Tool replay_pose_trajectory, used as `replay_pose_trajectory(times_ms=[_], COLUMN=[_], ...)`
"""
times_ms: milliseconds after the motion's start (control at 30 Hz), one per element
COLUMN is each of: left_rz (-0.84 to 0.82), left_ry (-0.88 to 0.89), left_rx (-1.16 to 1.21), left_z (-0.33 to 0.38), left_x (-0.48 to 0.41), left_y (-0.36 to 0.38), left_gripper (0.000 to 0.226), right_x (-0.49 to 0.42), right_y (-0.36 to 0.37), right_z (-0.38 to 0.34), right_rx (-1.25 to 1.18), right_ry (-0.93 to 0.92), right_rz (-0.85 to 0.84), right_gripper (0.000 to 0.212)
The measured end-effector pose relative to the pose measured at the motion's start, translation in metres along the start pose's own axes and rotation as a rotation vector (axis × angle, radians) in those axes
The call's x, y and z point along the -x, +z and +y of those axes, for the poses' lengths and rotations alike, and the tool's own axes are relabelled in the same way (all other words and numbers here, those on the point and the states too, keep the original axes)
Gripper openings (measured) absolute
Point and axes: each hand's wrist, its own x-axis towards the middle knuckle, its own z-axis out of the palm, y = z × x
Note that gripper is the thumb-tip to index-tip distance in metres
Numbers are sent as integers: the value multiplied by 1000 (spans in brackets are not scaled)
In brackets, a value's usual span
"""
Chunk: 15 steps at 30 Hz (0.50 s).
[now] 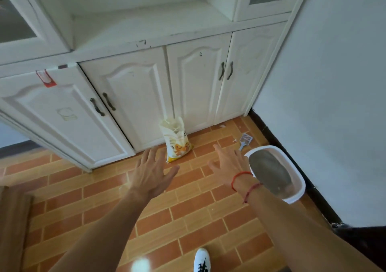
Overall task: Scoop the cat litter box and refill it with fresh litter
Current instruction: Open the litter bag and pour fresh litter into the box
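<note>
Both arms reach forward over the tiled floor (188,219). The left hand (153,172) and right hand (228,164) are spread flat, fingers straight, holding and touching nothing. The litter box (300,185) sits on the floor by the wall (334,104), its long axis running along the baseboard, with grey litter inside. The scoop (245,140) lies just beyond it, with its head towards the cabinet (133,96). The litter bag (177,142) stands upright against a cabinet door.
</note>
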Motion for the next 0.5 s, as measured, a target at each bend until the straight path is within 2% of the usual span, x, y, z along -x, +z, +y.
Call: replay_pose_trajectory(times_ms=[333, 500], left_rz=[-57, -103], left_ry=[-35, -41], left_rx=[43, 102], left_z=[-31, -58], left_x=[-114, -189], left_y=[22, 45], left_gripper=[79, 78], right_x=[-124, -202], right_y=[5, 14], right_z=[-8, -23], right_rx=[24, -3], right_ry=[-6, 56], right_rz=[-69, -144], right_gripper=[64, 67])
